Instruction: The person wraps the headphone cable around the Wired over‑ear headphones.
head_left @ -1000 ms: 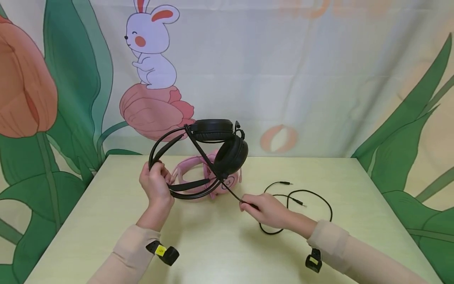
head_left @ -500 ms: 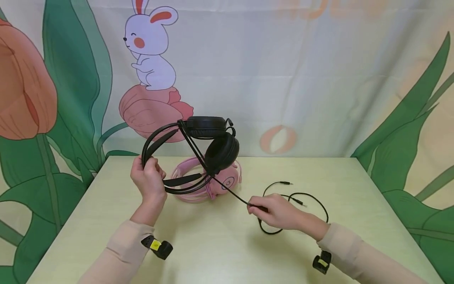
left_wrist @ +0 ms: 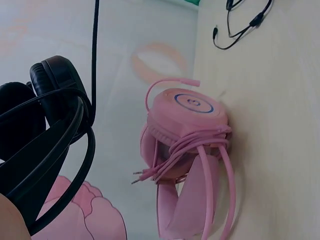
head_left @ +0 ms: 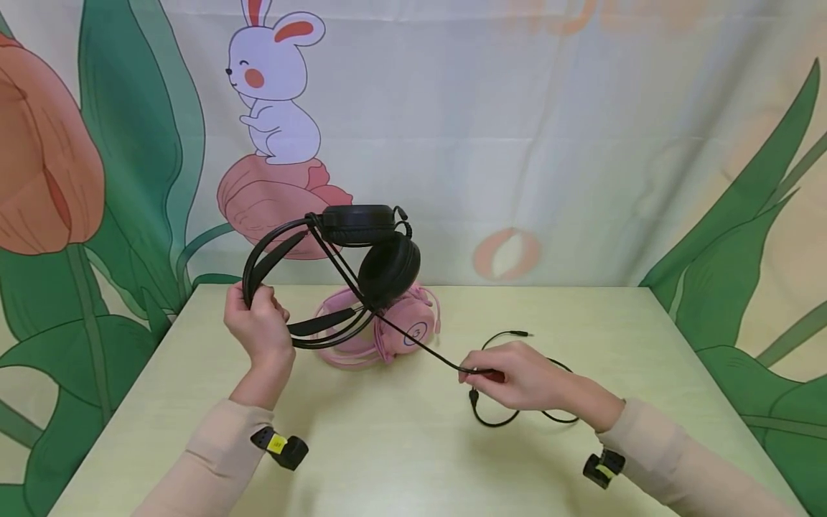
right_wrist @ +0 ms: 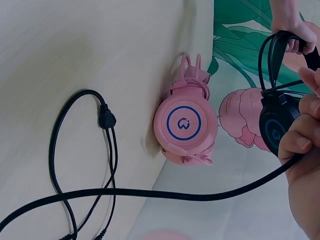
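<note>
Black over-ear headphones [head_left: 390, 269] are held up over the table by my left hand [head_left: 261, 323], which grips their headband. A black cable [head_left: 423, 346] wraps across the headband near the ear cups and stretches taut to my right hand [head_left: 517, 375]. That hand pinches the cable between curled fingers, apart from the headphones. Past it, the cable's loose end [right_wrist: 55, 150] loops on the table, with a splitter [right_wrist: 106, 117] and thin plug leads. Pink headphones [left_wrist: 187, 112] lie behind the black pair, their own cord wound round one ear cup; the head view shows them partly covered.
The pale table [head_left: 388, 459] ends at a hanging cloth backdrop [head_left: 581, 143] printed with a rabbit, tulips and leaves. The pink headphones sit close to the table's far edge. A wrist camera [head_left: 281, 446] is strapped to each sleeve.
My left hand has moved left and slightly up with the black headphones. The right hand has gone right with the cable, lengthening the stretch between the hands. More of the pink headphones shows.
</note>
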`<act>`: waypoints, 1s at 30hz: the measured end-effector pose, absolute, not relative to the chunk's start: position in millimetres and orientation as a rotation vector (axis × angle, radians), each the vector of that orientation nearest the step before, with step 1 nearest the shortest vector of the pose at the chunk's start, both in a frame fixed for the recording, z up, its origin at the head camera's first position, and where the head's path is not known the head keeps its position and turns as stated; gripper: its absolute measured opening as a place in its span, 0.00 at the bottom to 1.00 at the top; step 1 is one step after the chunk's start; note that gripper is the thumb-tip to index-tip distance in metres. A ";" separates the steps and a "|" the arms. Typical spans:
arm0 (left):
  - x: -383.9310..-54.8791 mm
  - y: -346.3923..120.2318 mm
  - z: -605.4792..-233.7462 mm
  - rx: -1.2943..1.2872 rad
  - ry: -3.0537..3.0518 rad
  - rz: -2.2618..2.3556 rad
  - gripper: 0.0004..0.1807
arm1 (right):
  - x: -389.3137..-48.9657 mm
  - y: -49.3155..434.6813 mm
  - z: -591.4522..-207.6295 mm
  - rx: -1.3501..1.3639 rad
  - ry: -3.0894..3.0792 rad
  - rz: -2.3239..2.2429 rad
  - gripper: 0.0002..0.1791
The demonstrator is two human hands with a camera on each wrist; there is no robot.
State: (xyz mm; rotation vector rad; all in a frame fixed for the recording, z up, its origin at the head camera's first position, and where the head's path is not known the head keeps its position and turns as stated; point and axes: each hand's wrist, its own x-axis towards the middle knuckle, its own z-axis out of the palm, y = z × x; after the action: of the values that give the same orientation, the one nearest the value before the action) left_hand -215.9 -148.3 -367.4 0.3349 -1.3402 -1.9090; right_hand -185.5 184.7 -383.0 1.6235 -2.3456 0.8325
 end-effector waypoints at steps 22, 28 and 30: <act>-215.4 -155.2 -370.0 0.417 -1.470 -1.777 0.11 | -194.2 197.6 -320.7 1.609 -1.997 0.543 0.09; -213.2 -149.2 -365.8 0.346 -1.579 -1.642 0.12 | -200.5 192.1 -304.0 1.514 -1.797 0.324 0.10; -212.7 -147.4 -364.6 0.315 -1.598 -1.607 0.11 | -203.7 190.4 -299.9 1.490 -1.738 0.274 0.10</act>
State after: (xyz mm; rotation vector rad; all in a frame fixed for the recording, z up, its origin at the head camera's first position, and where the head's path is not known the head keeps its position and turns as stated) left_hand -212.7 -147.4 -364.6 0.3147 -1.5981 -1.6074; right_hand -203.7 190.4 -299.9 1.4897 -1.7384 0.2740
